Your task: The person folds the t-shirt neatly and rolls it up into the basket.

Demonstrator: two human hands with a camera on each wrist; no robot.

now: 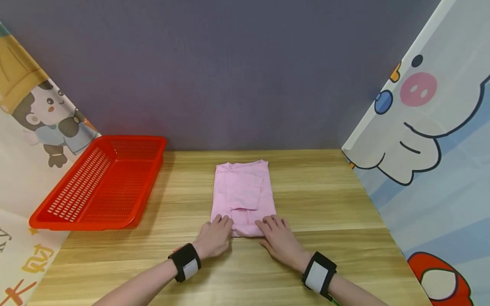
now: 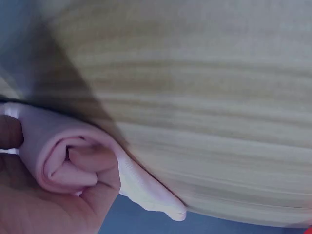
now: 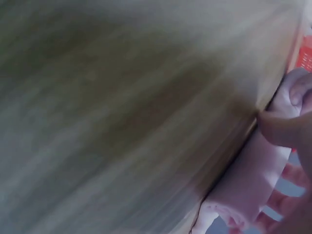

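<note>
A pink garment (image 1: 245,191), folded into a narrow rectangle with a squarish flap on top, lies on the table. Its near edge is rolled up; the left wrist view shows the spiral end of the roll (image 2: 58,129). My left hand (image 1: 214,239) grips the roll's left end, with a finger curled against the spiral. At the opposite end, my right hand (image 1: 282,245) holds the roll, fingers over the top and thumb on the near side. In the right wrist view the garment (image 3: 248,178) passes under that hand, which partly hides it.
A red perforated plastic basket (image 1: 126,182) stands at the left of the wooden table (image 1: 317,204). A grey wall (image 1: 245,76) closes off the back. Printed cartoon panels (image 1: 440,140) flank both sides. Black straps (image 1: 321,272) circle both wrists.
</note>
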